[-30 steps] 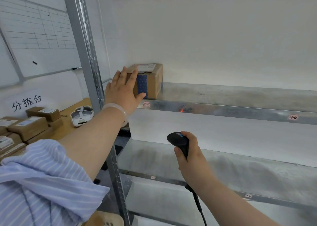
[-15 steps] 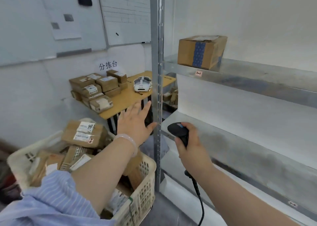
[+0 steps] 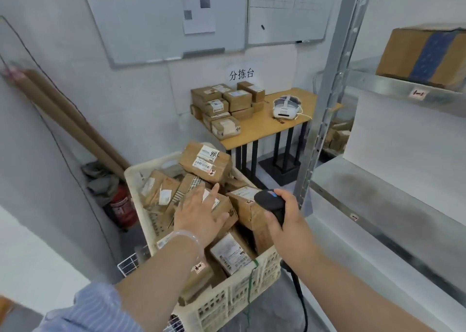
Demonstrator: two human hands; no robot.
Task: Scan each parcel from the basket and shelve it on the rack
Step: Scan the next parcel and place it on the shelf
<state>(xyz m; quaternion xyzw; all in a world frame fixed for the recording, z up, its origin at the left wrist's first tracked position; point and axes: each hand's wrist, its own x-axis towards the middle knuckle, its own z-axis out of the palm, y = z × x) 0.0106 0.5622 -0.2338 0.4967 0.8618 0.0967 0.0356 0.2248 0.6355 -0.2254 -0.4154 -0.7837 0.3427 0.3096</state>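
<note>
While the left hand (image 3: pixel 199 213) lies flat on a brown cardboard parcel with a white label (image 3: pixel 228 214) in the middle of the cream plastic lattice basket (image 3: pixel 227 299), its grip is apart, fingers straight and spread, closing round nothing. The right hand (image 3: pixel 285 222) has its grip clamped on the handle of a black handheld scanner (image 3: pixel 268 200), whose head hangs over the basket's right edge and whose black cable (image 3: pixel 300 296) drops past the forearm. More brown parcels fill the basket in a loose heap, and a larger labelled parcel (image 3: pixel 205 162) sits on top at the far edge. To the right stands the grey metal rack (image 3: pixel 325 104); a brown cardboard box with a blue tape stripe (image 3: pixel 423 56) rests at the left end of its upper shelf, close to the front edge, and the shelf below shows only bare metal. Beyond the basket, a light wooden table (image 3: pixel 264 127) carries a stack of small brown boxes (image 3: pixel 224 107) at its far left corner and a white headset (image 3: pixel 286 107) near its right edge. A red fire extinguisher (image 3: pixel 123 205) stands on the floor just left of the basket.
</note>
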